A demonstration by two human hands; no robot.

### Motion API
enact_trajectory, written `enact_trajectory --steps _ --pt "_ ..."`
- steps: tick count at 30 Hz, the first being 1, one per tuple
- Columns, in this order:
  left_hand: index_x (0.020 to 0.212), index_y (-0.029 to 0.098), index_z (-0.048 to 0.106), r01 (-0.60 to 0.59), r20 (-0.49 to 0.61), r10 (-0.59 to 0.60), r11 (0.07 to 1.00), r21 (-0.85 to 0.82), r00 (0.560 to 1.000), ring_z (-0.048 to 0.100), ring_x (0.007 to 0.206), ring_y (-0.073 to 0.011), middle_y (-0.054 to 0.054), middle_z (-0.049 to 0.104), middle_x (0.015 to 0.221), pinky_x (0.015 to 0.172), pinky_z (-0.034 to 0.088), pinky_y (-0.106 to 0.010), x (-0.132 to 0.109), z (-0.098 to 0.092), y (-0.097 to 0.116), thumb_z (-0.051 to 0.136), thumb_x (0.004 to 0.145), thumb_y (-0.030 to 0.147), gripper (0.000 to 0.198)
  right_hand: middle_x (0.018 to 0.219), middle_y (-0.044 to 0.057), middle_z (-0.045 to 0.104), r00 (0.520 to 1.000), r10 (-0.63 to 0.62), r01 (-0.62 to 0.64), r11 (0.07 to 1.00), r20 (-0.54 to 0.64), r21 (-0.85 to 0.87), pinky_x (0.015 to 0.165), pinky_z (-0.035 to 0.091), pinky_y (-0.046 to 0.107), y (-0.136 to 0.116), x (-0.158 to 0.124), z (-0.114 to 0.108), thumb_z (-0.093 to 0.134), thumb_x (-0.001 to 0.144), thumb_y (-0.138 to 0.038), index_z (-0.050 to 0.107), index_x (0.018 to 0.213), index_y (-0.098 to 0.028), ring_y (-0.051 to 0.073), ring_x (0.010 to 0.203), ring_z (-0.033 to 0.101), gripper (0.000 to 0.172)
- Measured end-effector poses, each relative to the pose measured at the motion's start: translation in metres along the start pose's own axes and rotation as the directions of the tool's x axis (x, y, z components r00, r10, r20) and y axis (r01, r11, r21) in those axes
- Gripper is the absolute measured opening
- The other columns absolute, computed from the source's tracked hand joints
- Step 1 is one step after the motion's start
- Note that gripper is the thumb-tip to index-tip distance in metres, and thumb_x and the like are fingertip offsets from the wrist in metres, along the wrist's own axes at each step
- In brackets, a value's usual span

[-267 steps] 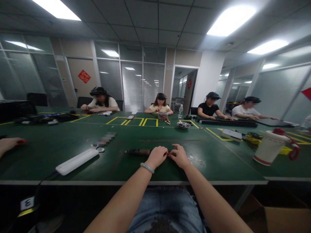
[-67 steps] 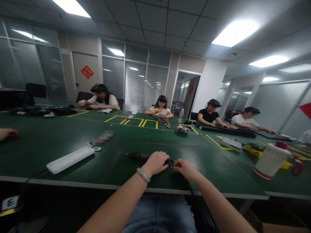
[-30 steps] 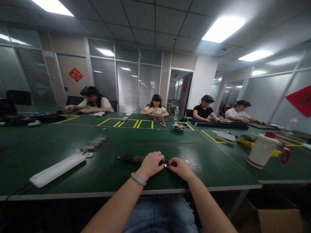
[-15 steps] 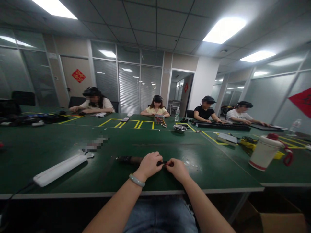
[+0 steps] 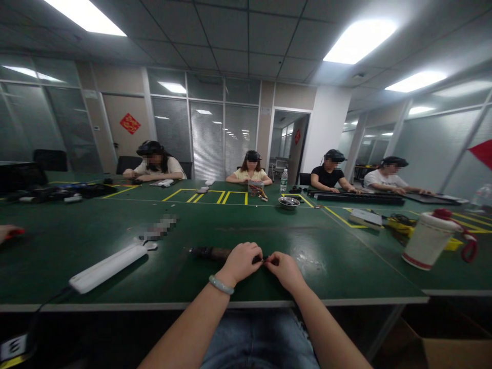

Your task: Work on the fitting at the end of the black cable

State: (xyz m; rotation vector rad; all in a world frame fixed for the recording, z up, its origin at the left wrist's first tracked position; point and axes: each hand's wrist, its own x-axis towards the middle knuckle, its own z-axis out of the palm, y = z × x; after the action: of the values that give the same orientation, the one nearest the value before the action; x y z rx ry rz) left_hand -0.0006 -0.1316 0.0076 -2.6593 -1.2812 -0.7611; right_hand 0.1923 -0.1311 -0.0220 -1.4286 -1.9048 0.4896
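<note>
A dark, tube-like tool (image 5: 216, 254) lies on the green table, its tip pointing left. My left hand (image 5: 243, 262), with a pale bangle on the wrist, is wrapped round the tool's right end. Just to the right, my right hand (image 5: 283, 269) is closed in a pinch at that same end, fingertips close to those of my left hand. Whatever sits between the right fingertips is too small and dark to make out.
A white power strip (image 5: 109, 267) lies at the left, a metal bowl (image 5: 289, 203) farther back. At the right stand a white tumbler (image 5: 429, 240) and a white box (image 5: 365, 219). Several people sit across the table (image 5: 215, 302); another person's hand (image 5: 8, 233) shows at the left edge.
The view has shifted slightly, so the scene sits farther right. Another person's hand has come into view at the left edge. My hands stay together at the tool's end.
</note>
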Motion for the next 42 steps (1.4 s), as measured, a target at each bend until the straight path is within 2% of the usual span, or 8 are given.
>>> enact_trajectory --steps 13,22,31,37,42 --pt "0.086 0.023 0.064 0.024 0.029 -0.025 1.000 0.008 0.999 0.056 0.092 -0.0182 -0.001 0.063 0.092 0.081 0.041 -0.031 -0.0006 -0.0031 0.0040 0.065 0.081 0.026 0.006 0.079 0.001 0.072 1.000 0.010 -0.011 1.000 0.029 0.023 0.062 0.042 0.024 -0.0036 -0.0022 -0.0062 0.062 0.079 -0.034 0.069 0.079 -0.022 0.016 0.070 0.064 0.014" --pt "0.085 0.023 0.064 0.000 0.032 0.001 1.000 -0.011 0.999 0.056 0.090 -0.0176 0.000 0.064 0.089 0.080 0.040 -0.030 -0.0008 -0.0018 0.0009 0.064 0.081 0.027 0.006 0.076 -0.001 0.071 0.997 -0.042 0.037 0.996 0.061 0.076 0.064 0.042 0.023 0.0011 0.0013 -0.0025 0.063 0.078 -0.032 0.069 0.077 -0.021 0.015 0.071 0.063 0.013" --pt "0.087 0.024 0.066 -0.001 0.049 0.001 1.000 -0.005 0.999 0.056 0.090 -0.0182 -0.001 0.065 0.090 0.080 0.040 -0.031 -0.0006 -0.0031 0.0035 0.062 0.082 0.028 0.007 0.076 -0.001 0.070 0.998 -0.020 0.016 0.998 0.063 0.061 0.063 0.042 0.023 0.0024 0.0037 0.0004 0.066 0.076 -0.032 0.068 0.077 -0.021 0.015 0.070 0.062 0.011" --pt "0.084 0.024 0.066 0.011 0.038 -0.010 1.000 -0.014 0.999 0.056 0.090 -0.0186 -0.001 0.065 0.090 0.079 0.040 -0.031 -0.0009 -0.0024 0.0029 0.062 0.082 0.028 0.006 0.076 0.001 0.071 0.999 0.006 -0.006 1.000 0.041 -0.005 0.063 0.041 0.024 -0.0009 -0.0018 -0.0033 0.066 0.076 -0.039 0.068 0.080 -0.023 0.016 0.069 0.061 0.017" --pt "0.083 0.023 0.066 0.016 0.033 -0.016 1.000 -0.014 0.999 0.056 0.089 -0.0179 0.000 0.066 0.089 0.078 0.040 -0.031 -0.0009 -0.0020 0.0024 0.063 0.082 0.028 0.005 0.079 0.002 0.071 0.997 -0.040 0.042 0.999 0.061 -0.035 0.069 0.042 0.026 0.0006 -0.0055 -0.0062 0.060 0.082 -0.042 0.070 0.082 -0.024 0.018 0.074 0.063 0.020"
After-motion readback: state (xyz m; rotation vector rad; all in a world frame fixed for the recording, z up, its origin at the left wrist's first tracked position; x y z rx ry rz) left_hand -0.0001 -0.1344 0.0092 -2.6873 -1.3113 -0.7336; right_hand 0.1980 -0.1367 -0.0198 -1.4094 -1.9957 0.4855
